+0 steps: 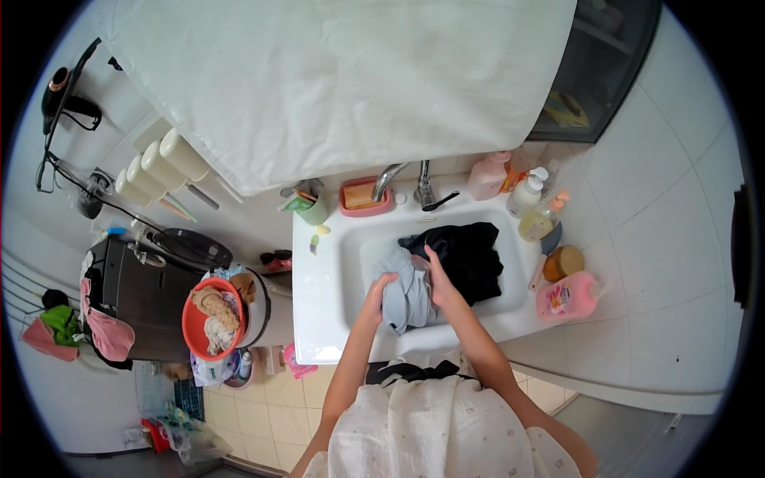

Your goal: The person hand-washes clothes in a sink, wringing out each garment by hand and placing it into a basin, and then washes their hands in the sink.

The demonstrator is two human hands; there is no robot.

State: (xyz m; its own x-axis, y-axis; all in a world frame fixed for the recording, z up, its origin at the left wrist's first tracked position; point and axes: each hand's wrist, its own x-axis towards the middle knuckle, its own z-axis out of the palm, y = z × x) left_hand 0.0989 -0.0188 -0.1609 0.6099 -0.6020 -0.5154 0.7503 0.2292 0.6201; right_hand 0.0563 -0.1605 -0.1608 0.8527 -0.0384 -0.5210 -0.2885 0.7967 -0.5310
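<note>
A bunched light grey garment [405, 296] is in the white sink basin [362, 251], pressed between my two hands. My left hand [378, 298] is closed on its left side, thumb on top. On the other side, my right hand [439, 280] grips the cloth, its fingers pointing toward the tap and partly hidden by folds. A heap of black clothing [466, 259] lies just right of the grey garment, close to my right hand. Above the basin stands a metal tap [426, 187] with a black lever.
Along the back ledge are a red soap dish [347, 209] and a green cup [315, 212]. Several bottles, including a pink detergent bottle [567, 296], crowd the right rim. An orange basin [191, 325] of clothes stands at left. A white cloth [343, 88] hangs above the sink.
</note>
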